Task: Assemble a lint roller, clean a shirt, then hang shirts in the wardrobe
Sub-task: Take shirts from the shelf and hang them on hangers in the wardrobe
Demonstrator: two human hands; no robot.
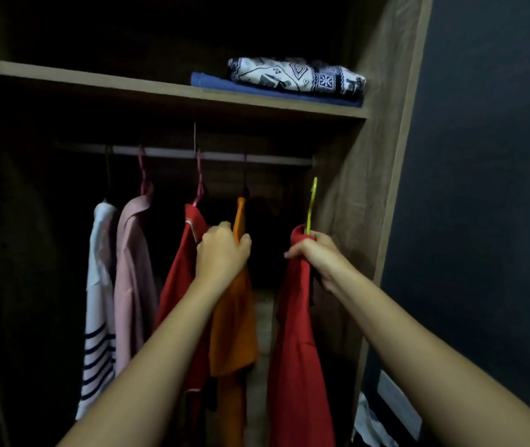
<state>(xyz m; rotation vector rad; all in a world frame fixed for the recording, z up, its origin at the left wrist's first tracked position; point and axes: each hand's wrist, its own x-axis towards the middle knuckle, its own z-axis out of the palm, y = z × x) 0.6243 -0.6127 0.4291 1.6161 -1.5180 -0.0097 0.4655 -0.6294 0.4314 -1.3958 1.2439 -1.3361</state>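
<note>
Right grip: the right hand (317, 256) is curled round the neck of a yellow hanger (312, 204), with the collar of a red shirt (296, 333) bunched in the fingers.
Left grip: the left hand (221, 253) is closed on the shoulder of an orange shirt (234, 333) that is hung from the rail (276, 160).
Held shirt: it is carried below the right end of the rail, with the hook apart from the rail.
Axis: the shirt is held upright, hook pointing up and cloth falling straight down.
On the rail: left of the orange shirt a second red garment (179, 279), a pink shirt (134, 269) and a striped white top (99, 301) are hung.
In the way: the wardrobe side panel (354, 188) is met just past the right end of the rail.
Above the rail: a shelf (128, 83) is loaded with a patterned folded cloth (296, 74) on a blue one (218, 82).
</note>
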